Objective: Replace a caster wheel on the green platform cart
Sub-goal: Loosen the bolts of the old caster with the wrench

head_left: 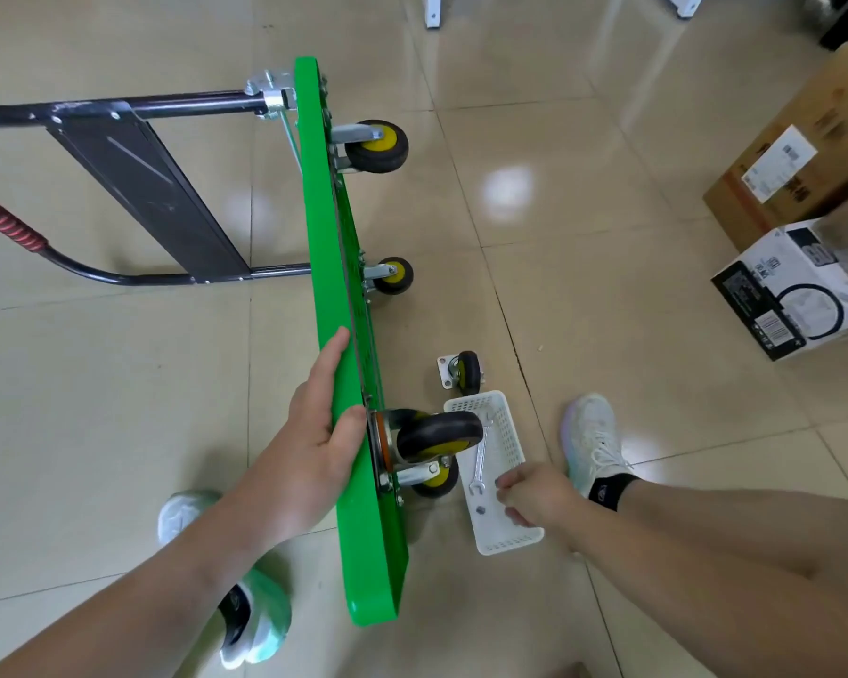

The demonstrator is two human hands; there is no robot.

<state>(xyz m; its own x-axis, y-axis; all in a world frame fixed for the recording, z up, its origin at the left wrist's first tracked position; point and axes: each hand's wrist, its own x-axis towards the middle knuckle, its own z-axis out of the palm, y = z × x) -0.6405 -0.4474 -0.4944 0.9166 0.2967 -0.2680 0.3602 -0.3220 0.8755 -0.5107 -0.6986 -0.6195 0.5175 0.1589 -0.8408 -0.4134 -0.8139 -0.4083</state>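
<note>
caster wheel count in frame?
5 casters. Four mounted on the green cart: two toward the handle end, two near the left hand, one partly hidden. One loose caster on the floor beside the white basket.

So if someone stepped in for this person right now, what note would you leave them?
Left hand grips the edge of the green platform cart, which is tipped on its side on the floor.
Right hand is in the white basket beside a wrench; I can't tell whether it holds anything.
A loose caster lies by the basket.
Four mounted casters seem in place; I can't tell which is new.
Left: probably tighten bolts, then right the cart.
</note>
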